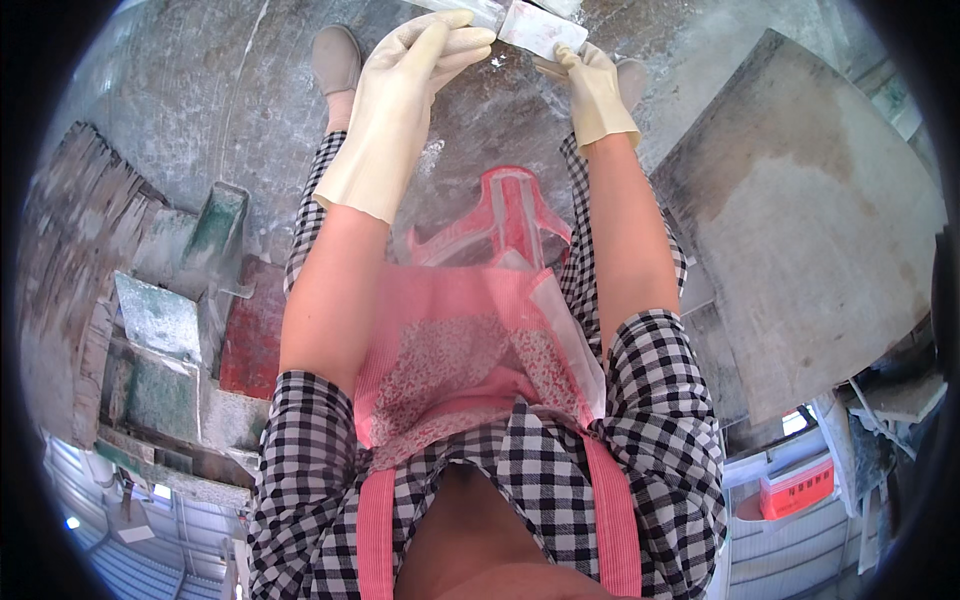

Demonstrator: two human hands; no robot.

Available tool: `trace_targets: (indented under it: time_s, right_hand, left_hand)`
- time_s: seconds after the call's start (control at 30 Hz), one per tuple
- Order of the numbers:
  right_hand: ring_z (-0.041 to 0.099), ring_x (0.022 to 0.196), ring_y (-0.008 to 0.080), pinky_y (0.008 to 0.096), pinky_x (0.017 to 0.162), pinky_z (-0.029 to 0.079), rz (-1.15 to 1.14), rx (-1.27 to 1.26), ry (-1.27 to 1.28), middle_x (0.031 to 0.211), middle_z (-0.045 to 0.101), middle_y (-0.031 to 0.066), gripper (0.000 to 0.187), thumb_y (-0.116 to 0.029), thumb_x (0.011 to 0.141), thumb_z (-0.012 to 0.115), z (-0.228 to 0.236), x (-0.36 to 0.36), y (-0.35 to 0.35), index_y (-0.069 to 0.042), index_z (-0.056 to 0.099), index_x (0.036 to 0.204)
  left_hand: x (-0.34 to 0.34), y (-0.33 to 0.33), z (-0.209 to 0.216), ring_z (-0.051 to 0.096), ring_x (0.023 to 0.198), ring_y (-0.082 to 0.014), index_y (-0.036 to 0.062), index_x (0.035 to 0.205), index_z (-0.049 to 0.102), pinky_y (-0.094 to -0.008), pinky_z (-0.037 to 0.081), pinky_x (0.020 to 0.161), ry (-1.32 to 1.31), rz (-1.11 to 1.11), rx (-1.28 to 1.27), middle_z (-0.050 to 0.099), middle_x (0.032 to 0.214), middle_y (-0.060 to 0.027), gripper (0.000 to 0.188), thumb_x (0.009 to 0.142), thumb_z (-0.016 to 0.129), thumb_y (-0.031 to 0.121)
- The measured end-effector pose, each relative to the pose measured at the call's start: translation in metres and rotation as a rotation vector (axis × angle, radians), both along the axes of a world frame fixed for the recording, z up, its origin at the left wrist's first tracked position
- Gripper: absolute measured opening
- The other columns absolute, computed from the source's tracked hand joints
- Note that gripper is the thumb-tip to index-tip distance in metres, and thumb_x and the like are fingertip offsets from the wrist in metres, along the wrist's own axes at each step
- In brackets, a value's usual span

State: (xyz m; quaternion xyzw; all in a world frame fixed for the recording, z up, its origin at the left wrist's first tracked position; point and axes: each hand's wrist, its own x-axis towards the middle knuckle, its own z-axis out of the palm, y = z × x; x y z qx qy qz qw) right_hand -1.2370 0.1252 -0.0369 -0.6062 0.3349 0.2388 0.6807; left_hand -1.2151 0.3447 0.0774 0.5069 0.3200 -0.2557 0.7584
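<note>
Both of my hands wear cream rubber gloves and reach to the top edge of the view. My right hand (592,85) grips a flat white rectangular piece (540,28) by its near right corner, thumb on top. Just left of that piece is my left hand (425,55), its fingers drawn together and pointing right. Whether anything small sits in those fingers cannot be made out. Beyond them, a pale, partly see-through thing (475,10) is cut off by the top edge.
A red plastic stool (510,205) shows between my legs, below a pink apron (440,300). A large worn board (800,230) leans at the right. Green-and-white box-like pieces (160,315) and splintered wood (75,230) stand at the left. White crumbs dot the grey floor (230,90).
</note>
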Motion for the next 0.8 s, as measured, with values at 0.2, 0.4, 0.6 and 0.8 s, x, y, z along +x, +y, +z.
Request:
trace_targets:
  time_s: [0.2, 0.4, 0.6, 0.8]
  right_hand:
    - [0.069, 0.09, 0.0277, 0.0348, 0.084, 0.057, 0.038, -0.01, 0.042, 0.105, 0.066, 0.0176, 0.028, -0.013, 0.096, 0.054, 0.001, -0.001, -0.007, 0.008, 0.054, 0.115]
    - [0.07, 0.088, 0.0287, 0.0376, 0.083, 0.057, -0.072, 0.047, 0.028, 0.105, 0.066, 0.0193, 0.027, -0.014, 0.097, 0.055, 0.003, -0.008, -0.005, 0.009, 0.054, 0.113]
    - [0.07, 0.085, 0.0274, 0.0389, 0.083, 0.057, -0.247, 0.186, -0.019, 0.103, 0.067, 0.0167, 0.023, -0.015, 0.096, 0.057, -0.011, -0.019, -0.007, 0.004, 0.056, 0.109]
    - [0.069, 0.081, 0.0226, 0.036, 0.079, 0.056, -0.21, 0.194, 0.019, 0.1, 0.069, 0.0138, 0.023, -0.016, 0.096, 0.058, -0.009, -0.021, -0.017, 0.002, 0.058, 0.111]
  left_hand:
    - [-0.001, -0.003, 0.002, 0.064, 0.107, -0.0239, -0.0004, 0.121, 0.058, -0.0354, 0.043, 0.102, 0.001, -0.037, 0.007, 0.068, 0.111, -0.0145, 0.037, 0.098, 0.052, 0.028]
    - [-0.002, -0.001, -0.003, 0.065, 0.106, -0.0242, -0.0023, 0.121, 0.057, -0.0355, 0.045, 0.1, -0.046, -0.013, -0.084, 0.068, 0.111, -0.0158, 0.037, 0.098, 0.052, 0.027]
    - [-0.005, 0.002, -0.002, 0.065, 0.106, -0.0249, -0.0025, 0.121, 0.058, -0.0358, 0.045, 0.1, -0.039, -0.007, -0.074, 0.068, 0.11, -0.0162, 0.037, 0.098, 0.052, 0.027]
    - [-0.005, 0.003, 0.001, 0.063, 0.109, -0.0252, -0.0022, 0.12, 0.058, -0.0366, 0.043, 0.102, -0.061, -0.012, -0.055, 0.068, 0.11, -0.0161, 0.039, 0.098, 0.053, 0.029]
